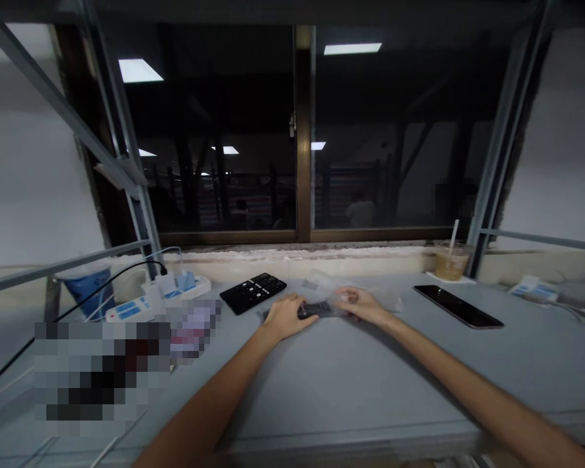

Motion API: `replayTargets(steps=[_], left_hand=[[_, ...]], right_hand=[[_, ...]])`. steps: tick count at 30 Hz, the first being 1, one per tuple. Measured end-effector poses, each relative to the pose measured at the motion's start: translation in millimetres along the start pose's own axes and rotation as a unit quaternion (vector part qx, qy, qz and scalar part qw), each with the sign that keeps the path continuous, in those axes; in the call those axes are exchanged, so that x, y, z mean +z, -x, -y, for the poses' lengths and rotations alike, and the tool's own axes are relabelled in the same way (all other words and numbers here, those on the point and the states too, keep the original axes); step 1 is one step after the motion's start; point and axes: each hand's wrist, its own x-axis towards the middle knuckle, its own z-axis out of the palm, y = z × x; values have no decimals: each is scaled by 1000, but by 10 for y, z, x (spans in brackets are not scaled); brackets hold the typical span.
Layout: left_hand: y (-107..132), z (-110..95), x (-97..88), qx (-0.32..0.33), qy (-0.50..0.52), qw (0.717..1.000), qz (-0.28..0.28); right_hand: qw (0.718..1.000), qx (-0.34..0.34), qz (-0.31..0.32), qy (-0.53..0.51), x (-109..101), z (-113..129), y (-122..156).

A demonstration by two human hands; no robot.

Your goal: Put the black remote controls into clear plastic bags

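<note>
In the middle of the grey desk, my left hand (286, 316) is curled over a dark, flat object (318, 309) with its thumb along the near side. Most of that object's left end is hidden under the palm, and blur keeps its kind unclear. My right hand (363, 304) pinches clear plastic wrapping (338, 305) at the object's right end, fingers closed. More of the crumpled, see-through plastic (324, 281) spreads behind both hands. Just left of my left hand lies a black calculator (253, 292), keys up, apart from the hand.
A dark-screened phone (458, 306) lies to the right. Behind it stands a drink cup (451, 263) with a straw. At left are a white power strip (141, 307) with plugs and cables, a blue bin (88, 289) and pixelated items. Metal posts frame the window.
</note>
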Motion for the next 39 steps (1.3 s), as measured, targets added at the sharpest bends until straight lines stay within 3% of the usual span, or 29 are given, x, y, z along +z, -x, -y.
replayTargets(steps=[5, 8, 12, 15, 18, 21, 24, 31, 36, 39], left_hand=[[-5, 167, -12, -23, -25, 999, 1], [13, 246, -20, -51, -36, 998, -5], [30, 280, -42, -78, -31, 996, -29], [21, 317, -67, -111, -30, 990, -79], [15, 427, -85, -193, -72, 971, -124], [32, 559, -86, -282, -96, 949, -103], [54, 619, -87, -334, -88, 936, -71], [51, 567, -125, -343, -102, 933, -44], [35, 608, -109, -337, -94, 936, -47], [28, 632, -91, -338, -84, 936, -50]], right_hand=[[997, -36, -21, 68, -57, -101, -64], [977, -101, -102, 161, -180, -61, -62], [950, -105, -189, 224, -325, 36, -9], [942, -118, -188, 253, -368, 8, -6], [934, -144, -143, 294, -371, -90, -39], [931, -138, -114, 318, -356, -162, -59], [926, -112, -125, 337, -329, -191, -62], [929, -97, -109, 341, -256, -211, -66], [924, -63, -159, 341, -267, -121, -28], [924, -92, -209, 307, -296, -51, -3]])
